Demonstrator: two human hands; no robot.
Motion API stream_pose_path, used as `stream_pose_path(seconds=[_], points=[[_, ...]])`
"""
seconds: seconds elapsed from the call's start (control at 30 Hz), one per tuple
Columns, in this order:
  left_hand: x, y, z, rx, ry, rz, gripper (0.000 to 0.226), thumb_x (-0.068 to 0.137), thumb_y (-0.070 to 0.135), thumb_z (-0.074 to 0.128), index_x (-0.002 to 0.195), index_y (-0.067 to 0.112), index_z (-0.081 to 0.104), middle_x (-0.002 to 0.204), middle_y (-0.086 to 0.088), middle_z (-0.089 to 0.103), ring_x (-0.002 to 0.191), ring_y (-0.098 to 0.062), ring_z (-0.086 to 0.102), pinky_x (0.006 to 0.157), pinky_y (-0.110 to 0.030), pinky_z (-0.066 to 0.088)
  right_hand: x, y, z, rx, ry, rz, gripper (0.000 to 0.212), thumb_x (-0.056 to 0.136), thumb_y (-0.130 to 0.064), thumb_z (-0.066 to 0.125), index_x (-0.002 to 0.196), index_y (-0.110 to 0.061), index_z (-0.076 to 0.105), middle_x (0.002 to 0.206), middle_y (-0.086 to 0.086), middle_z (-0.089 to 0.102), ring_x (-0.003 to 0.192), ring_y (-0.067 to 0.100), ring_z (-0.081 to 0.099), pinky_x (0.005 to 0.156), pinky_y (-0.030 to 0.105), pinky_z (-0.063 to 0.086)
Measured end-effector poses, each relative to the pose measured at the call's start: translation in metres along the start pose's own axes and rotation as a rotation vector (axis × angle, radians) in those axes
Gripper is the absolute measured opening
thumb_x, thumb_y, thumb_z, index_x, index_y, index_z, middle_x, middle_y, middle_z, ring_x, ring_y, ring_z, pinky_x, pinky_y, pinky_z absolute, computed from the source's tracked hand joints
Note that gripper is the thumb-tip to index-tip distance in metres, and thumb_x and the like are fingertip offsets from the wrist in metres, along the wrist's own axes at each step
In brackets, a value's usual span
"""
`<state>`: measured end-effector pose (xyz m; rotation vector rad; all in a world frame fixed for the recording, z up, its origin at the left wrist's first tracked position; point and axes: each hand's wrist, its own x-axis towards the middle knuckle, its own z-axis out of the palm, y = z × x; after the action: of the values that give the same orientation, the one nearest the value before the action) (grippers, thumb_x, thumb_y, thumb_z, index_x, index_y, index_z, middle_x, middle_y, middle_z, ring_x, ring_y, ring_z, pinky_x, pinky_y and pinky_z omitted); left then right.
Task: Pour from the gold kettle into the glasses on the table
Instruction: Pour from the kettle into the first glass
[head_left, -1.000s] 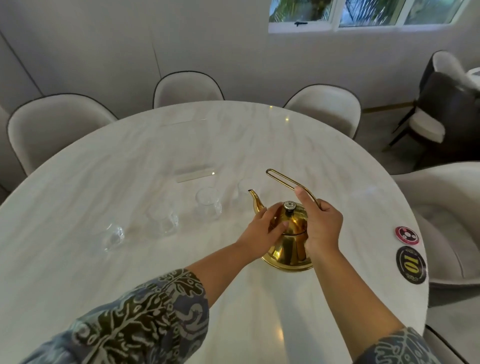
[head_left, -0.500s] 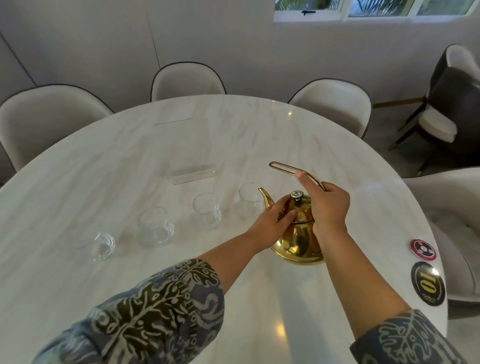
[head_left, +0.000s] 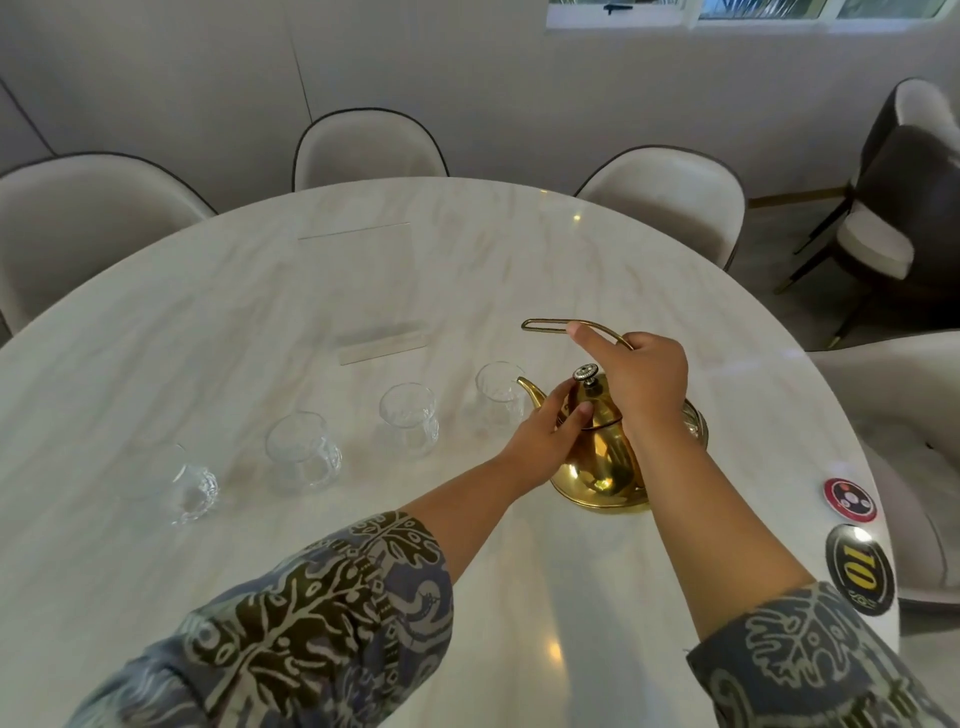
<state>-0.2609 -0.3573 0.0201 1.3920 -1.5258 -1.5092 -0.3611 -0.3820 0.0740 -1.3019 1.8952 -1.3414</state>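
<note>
A gold kettle sits on the white marble table, spout pointing left toward the nearest clear glass. My right hand is closed around the kettle's wire handle. My left hand rests against the lid, fingers on its gold surface near the knob. Several empty clear glasses stand in a row to the left: a second glass, a third glass and a far-left glass.
A clear acrylic sign stand is behind the glasses. Two round stickers, a red sticker and a black "10" sticker, lie at the table's right edge. Cream chairs ring the table.
The kettle's base has stayed on the table while both hands kept their hold. The view has shifted, so everything sits slightly lower and further right.
</note>
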Motion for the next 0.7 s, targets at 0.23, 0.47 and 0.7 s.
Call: stream_pose_path(seconds=[0.23,0.47,0.7], points=[[0.002,0.001,0.002,-0.104,-0.012,-0.035,0.056,0.094,0.052,0.036,0.145,0.036,0.020,0.142,-0.007,0.045,0.130,-0.025,0.044,0.109,-0.046,0.037,0.004,-0.009,0.001,-0.091,-0.025,-0.062,0.065,0.067,-0.057,0.077,0.045,-0.015,0.031,0.043,-0.001,0.028,0.046,0.016,0.025,0.053,0.031,0.027],[0.002,0.002,0.004,-0.188,-0.008,-0.058,0.056,0.095,0.049,0.037,0.146,0.034,0.019,0.144,-0.003,0.044,0.131,-0.023,0.042,0.110,-0.045,0.036,0.008,-0.013,0.003,-0.207,-0.067,-0.081,0.062,0.070,-0.061,0.072,0.047,-0.016,0.036,0.045,-0.002,0.034,0.045,0.014,0.029,0.049,0.026,0.026],[0.002,0.005,0.003,-0.214,-0.007,-0.075,0.056,0.096,0.048,0.034,0.147,0.034,0.017,0.146,-0.004,0.041,0.131,-0.023,0.042,0.108,-0.043,0.038,0.011,-0.019,0.004,-0.278,-0.085,-0.088,0.064,0.071,-0.060,0.071,0.047,-0.014,0.034,0.044,-0.002,0.031,0.043,0.013,0.028,0.047,0.025,0.024]])
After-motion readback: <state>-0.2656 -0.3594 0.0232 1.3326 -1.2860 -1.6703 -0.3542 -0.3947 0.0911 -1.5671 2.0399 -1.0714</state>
